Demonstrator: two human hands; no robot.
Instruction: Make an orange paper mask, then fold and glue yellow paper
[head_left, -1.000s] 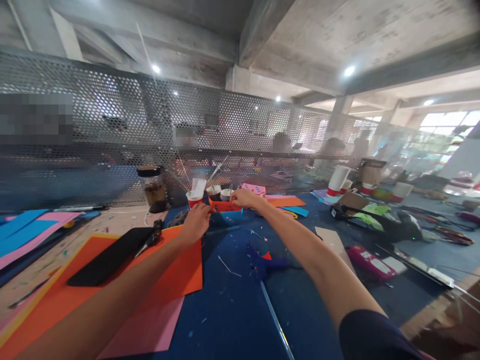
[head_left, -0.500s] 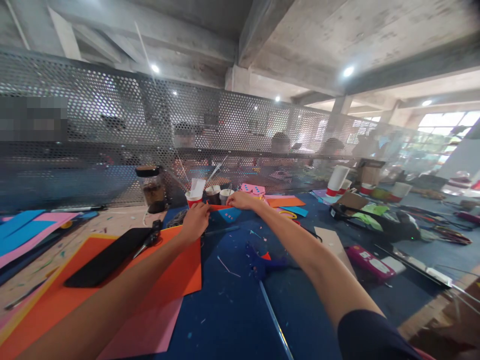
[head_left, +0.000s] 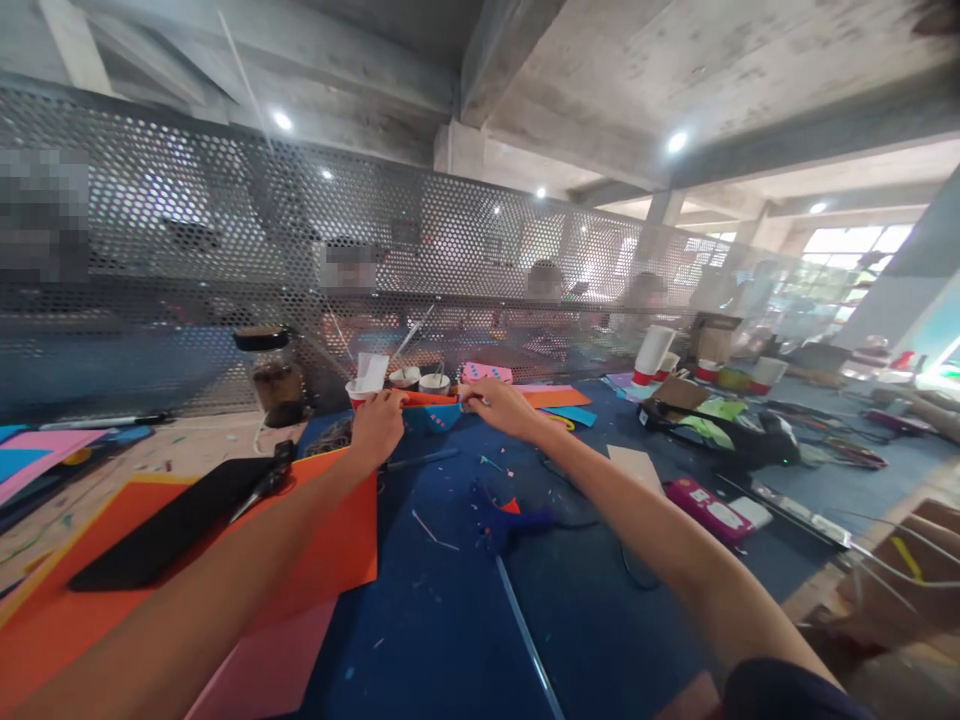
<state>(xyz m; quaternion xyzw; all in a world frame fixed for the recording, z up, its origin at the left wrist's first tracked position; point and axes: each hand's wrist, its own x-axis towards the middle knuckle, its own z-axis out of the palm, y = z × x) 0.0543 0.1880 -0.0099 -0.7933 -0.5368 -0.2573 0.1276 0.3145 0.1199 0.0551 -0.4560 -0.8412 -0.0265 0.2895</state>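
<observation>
Both arms reach far forward over a blue table cover [head_left: 465,600]. My left hand [head_left: 377,425] and my right hand [head_left: 502,408] are closed on the two ends of a small blue and orange paper piece [head_left: 433,411], holding it between them just above the table. Right behind it stand paper cups [head_left: 420,381] with sticks in them. A blue glue gun [head_left: 501,520] lies on the cover below my right forearm.
Orange [head_left: 330,540] and pink paper sheets lie at left with a black phone [head_left: 165,525] and scissors [head_left: 259,485] on them. A dark jar [head_left: 274,378] stands by the perforated metal screen [head_left: 225,250]. People sit beyond it. Cups, boxes and tools crowd the right side.
The paper piece has gone from an upright box-like shape to a flatter, stretched piece held between both hands. The camera has swung slightly right.
</observation>
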